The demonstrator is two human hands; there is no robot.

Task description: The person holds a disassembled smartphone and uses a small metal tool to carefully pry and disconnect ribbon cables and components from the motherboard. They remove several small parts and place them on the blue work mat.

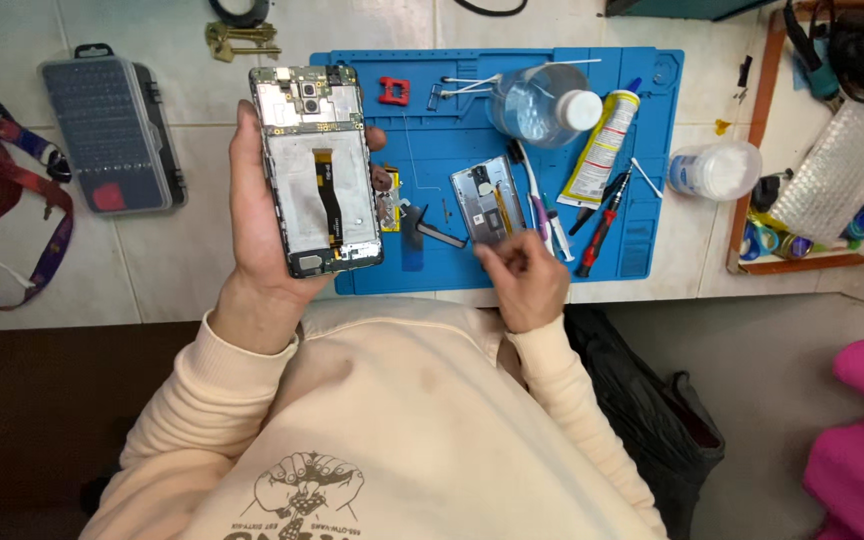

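Note:
My left hand (pixel 252 235) holds an opened phone (pixel 317 165) upright above the table, its back off, showing the circuit board, a flex cable and the frame. My right hand (pixel 524 282) rests at the front edge of the blue work mat (pixel 642 150), fingers pinched together near a grey phone part (pixel 487 200) lying on the mat. Whether something small sits between those fingers I cannot tell. Small loose parts (pixel 388 190) lie on the mat between the two hands.
On the mat lie a clear bottle (pixel 542 105), a glue tube (pixel 602 145), a red-handled screwdriver (pixel 602 225), swabs and a red clip (pixel 393 91). A grey bit case (pixel 112 135), keys (pixel 237 40) and a lanyard (pixel 22 215) lie left. A white jar (pixel 717 170) and wooden tray (pixel 757 150) stand right.

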